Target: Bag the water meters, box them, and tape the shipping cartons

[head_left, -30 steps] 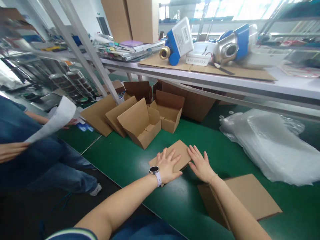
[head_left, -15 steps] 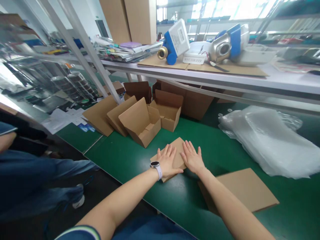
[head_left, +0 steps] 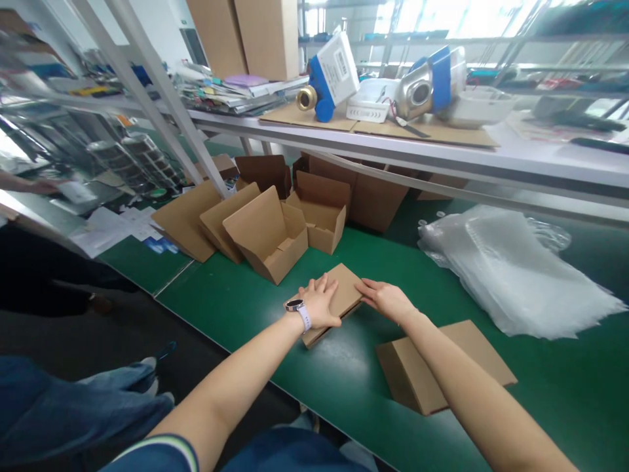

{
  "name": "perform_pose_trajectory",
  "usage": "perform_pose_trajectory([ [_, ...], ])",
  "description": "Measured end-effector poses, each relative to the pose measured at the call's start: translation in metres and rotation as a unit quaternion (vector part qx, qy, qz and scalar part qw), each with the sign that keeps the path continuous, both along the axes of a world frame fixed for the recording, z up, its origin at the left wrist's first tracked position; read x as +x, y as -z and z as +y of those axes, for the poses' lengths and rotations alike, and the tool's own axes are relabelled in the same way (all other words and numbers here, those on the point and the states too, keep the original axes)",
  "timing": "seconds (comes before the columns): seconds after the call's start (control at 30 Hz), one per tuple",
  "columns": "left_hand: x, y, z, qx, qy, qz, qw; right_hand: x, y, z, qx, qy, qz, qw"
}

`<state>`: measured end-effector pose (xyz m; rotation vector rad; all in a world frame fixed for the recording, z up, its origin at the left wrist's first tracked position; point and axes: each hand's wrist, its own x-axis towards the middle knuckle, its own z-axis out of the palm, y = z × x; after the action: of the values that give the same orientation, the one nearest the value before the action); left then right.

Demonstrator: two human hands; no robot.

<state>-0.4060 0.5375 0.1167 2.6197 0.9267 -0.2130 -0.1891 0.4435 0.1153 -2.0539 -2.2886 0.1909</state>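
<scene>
"Where's the carton [head_left: 348, 286]?"

"Lying on the green bench [head_left: 354, 380], in front of the person, between both hands."

"What's the left hand [head_left: 319, 307] doing?"

"It rests on top of the carton, its grip apart: fingers spread, thumb out to the side. There's a watch [head_left: 295, 305] on that wrist."

"And the right hand [head_left: 388, 301]?"

"Its fingertips are at the carton's right edge, fingers reaching out close to one another. The thumb is hard to make out, so I can't tell whether that grip is apart or clamped on the edge."

"Anything near the right forearm?"

"A larger box [head_left: 479, 347] on the bench, partly hidden by the arm."

"What's beyond the carton?"

"Two open boxes [head_left: 289, 261] with their lids raised, just beside each other, and brown boards [head_left: 184, 219] leaning to their left. Clear bags [head_left: 506, 269] lie in a pile well to the right."

"And above?"

"A shelf [head_left: 521, 164] crosses over the bench. It carries a blue and white device [head_left: 337, 72] with a brass fitting [head_left: 305, 98]."
</scene>
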Motion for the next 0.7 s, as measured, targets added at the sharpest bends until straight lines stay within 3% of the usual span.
perform_pose_trajectory([
  [0.17, 0.002, -0.002, 0.004, -0.017, 0.002, 0.013, 1.000, 0.010, -0.004, 0.015, 0.000, -0.044, 0.006, 0.999],
  [0.4, -0.008, 0.007, -0.004, 0.029, 0.008, -0.033, 0.999, 0.010, 0.023, -0.005, 0.027, -0.051, 0.037, 0.998],
  [0.5, -0.012, 0.008, -0.012, 0.074, -0.013, -0.064, 0.995, 0.002, 0.016, -0.015, 0.045, -0.018, 0.027, 0.998],
  [0.57, -0.014, 0.009, -0.012, 0.079, -0.041, -0.072, 0.993, 0.000, -0.002, -0.037, 0.087, 0.059, 0.002, 0.994],
  [0.6, -0.015, 0.008, -0.010, 0.072, -0.062, -0.070, 0.993, 0.001, -0.011, -0.056, 0.129, 0.127, -0.009, 0.983],
  [0.63, -0.017, 0.008, -0.008, 0.061, -0.085, -0.067, 0.992, 0.005, -0.018, -0.081, 0.191, 0.231, -0.013, 0.954],
  [0.67, -0.018, 0.008, -0.004, 0.044, -0.107, -0.064, 0.991, 0.011, -0.021, -0.110, 0.240, 0.358, -0.012, 0.902],
  [0.7, -0.021, 0.007, -0.001, 0.021, -0.126, -0.062, 0.990, 0.020, -0.018, -0.141, 0.289, 0.490, 0.004, 0.822],
])
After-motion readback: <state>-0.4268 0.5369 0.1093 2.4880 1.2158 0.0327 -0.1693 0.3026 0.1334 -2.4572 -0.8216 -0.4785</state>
